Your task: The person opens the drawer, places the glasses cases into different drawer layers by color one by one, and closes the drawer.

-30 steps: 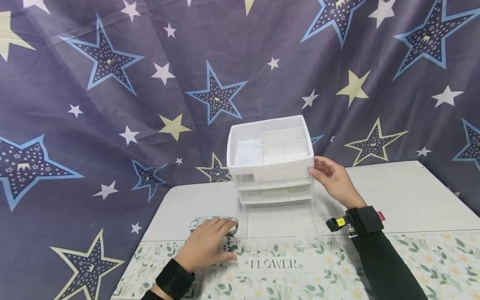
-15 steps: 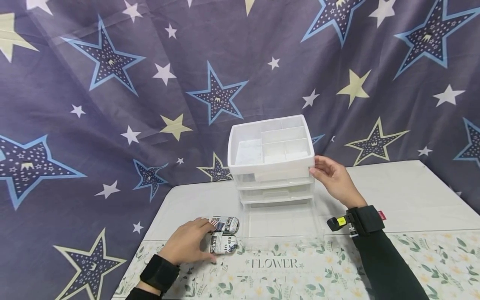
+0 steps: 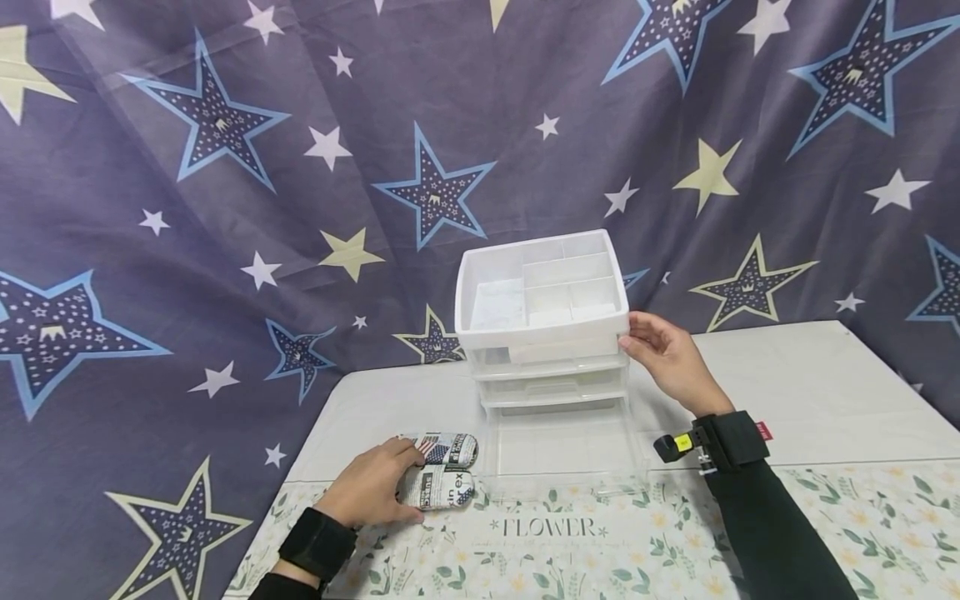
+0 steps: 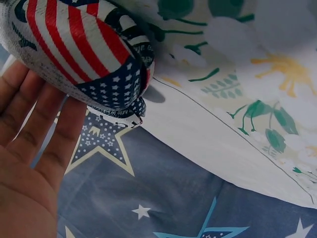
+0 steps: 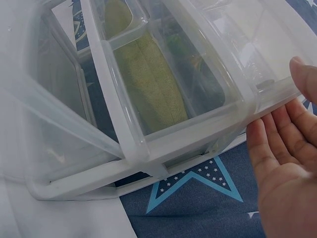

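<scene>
Two rounded, elongated things printed with newsprint and American flags, one farther back and one nearer, lie side by side on the table; their exact kind does not show. My left hand is at their left ends, fingers on the far one, thumb near the near one. In the left wrist view its fingers look straight against a flag-print thing. My right hand holds the right front corner of a white drawer organizer, thumb in front and fingers along the side. Its clear bottom drawer is pulled out.
The organizer's divided top tray faces up. Through its clear plastic, a long green thing shows in the right wrist view. A floral "FLOWER" cloth covers the table's front. A star-patterned curtain hangs behind.
My left hand has moved left from above the two printed things to their left ends, uncovering more of them. My right hand stays at the organizer's corner.
</scene>
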Tool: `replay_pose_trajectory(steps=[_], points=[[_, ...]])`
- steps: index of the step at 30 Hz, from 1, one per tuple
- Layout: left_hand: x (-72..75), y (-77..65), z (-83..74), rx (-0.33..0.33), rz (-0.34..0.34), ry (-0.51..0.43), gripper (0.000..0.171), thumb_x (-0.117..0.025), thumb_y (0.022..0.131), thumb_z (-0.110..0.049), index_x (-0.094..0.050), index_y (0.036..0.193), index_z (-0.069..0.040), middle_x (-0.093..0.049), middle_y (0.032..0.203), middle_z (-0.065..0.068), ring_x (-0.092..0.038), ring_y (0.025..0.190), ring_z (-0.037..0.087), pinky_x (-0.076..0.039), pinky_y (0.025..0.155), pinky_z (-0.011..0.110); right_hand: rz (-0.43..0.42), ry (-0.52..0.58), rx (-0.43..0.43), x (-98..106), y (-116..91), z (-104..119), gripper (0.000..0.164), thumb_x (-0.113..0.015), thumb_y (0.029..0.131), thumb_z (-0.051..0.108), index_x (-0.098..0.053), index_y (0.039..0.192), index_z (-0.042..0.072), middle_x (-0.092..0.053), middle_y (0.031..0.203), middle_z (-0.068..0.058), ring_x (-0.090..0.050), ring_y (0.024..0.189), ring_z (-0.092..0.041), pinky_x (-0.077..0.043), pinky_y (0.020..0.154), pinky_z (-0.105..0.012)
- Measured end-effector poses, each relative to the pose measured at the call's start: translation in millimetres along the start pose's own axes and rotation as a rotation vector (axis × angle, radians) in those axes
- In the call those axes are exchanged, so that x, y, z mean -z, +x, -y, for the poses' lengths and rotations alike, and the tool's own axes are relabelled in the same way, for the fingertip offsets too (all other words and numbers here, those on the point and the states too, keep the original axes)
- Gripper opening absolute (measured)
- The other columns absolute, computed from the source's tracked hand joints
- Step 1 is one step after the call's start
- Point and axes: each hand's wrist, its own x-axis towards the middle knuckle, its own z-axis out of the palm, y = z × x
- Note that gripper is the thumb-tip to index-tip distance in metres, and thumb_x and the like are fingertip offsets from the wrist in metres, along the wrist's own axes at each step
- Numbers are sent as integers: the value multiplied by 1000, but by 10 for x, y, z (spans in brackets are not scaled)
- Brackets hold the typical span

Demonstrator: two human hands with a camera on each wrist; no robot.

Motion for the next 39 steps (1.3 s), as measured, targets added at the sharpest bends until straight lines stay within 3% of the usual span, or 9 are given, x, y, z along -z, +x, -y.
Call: replay_pose_trajectory(steps=[8,20,25,32,39], points=[[33,-8,7,33,72,-54,68,-95,66,-42,-68,120,-13,-62,122,5,-62,113,23,-59,93,40,1,-3,-1,-11,2,-7,48,-67,102,20,-54,143,-2,-62,130,-21,-60,112,-8,-52,90,-10],[45,-26,38,52,88,-65,67,-96,63,-41,-68,118,-13,-63,118,2,-63,108,21,-59,90,38,0,-21,-11,-25,8,-15,49,-67,102,22,-53,143,-2,-62,130,-21,-60,114,-10,-53,91,-12],[82,-39,32,73,96,-90,67,-95,65,-42,-67,119,-13,-64,121,4,-60,122,29,-56,100,43,0,-34,-4,-16,17,-32,50,-67,102,24,-53,143,-1,-62,131,-21,-60,114,-9,-53,91,-12],[219,12,-20,36,35,-99,66,-94,65,-43,-67,117,-13,-60,109,-5,-59,101,13,-59,85,35,2,-33,-11,10,10,-50,50,-67,102,25,-54,143,-1,-62,131,-19,-60,113,-5,-53,90,-11],[416,106,-115,-19,-61,-67,67,-95,61,-41,-68,116,-13,-59,107,-7,-58,97,10,-59,80,32,0,-37,-11,15,-6,-32,50,-66,103,24,-53,144,-1,-62,130,-21,-60,113,-7,-53,91,-11]])
